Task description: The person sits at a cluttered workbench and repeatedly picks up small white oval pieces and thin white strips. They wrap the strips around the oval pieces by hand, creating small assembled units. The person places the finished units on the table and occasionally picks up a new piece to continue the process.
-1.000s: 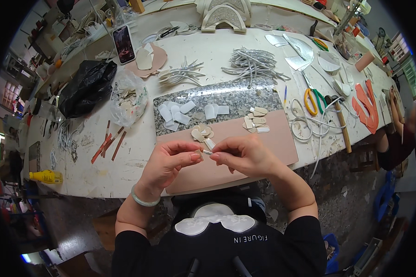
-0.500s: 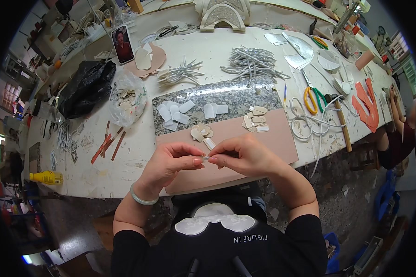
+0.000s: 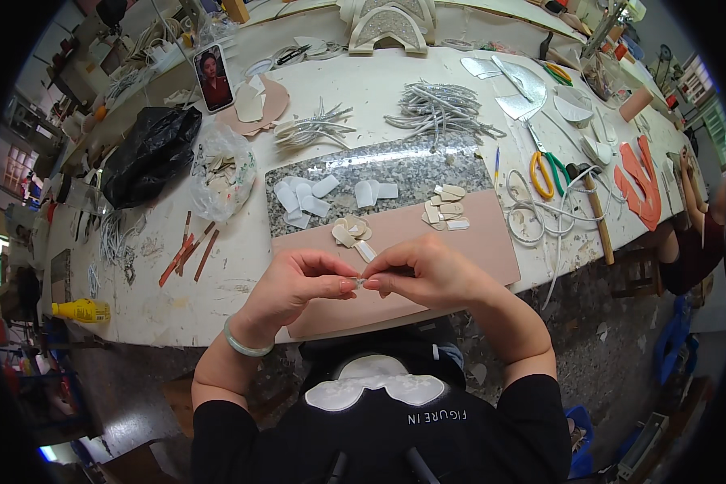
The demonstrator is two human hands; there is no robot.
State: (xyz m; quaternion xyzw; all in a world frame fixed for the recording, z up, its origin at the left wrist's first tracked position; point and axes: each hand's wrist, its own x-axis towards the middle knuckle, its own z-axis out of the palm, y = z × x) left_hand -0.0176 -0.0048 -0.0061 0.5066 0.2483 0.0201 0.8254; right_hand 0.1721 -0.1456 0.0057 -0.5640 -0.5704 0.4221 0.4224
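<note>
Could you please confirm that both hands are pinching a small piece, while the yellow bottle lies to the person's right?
Not quite: the head view shows the yellow bottle to the person's left. The left hand and right hand are pinching a small piece.

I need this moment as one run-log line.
left hand: pinching small pale piece | right hand: pinching it too | below: pink sheet

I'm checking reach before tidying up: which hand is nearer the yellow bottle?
Left. The left hand is well to the right of the yellow bottle; the right hand is farther off on that same side.
</note>
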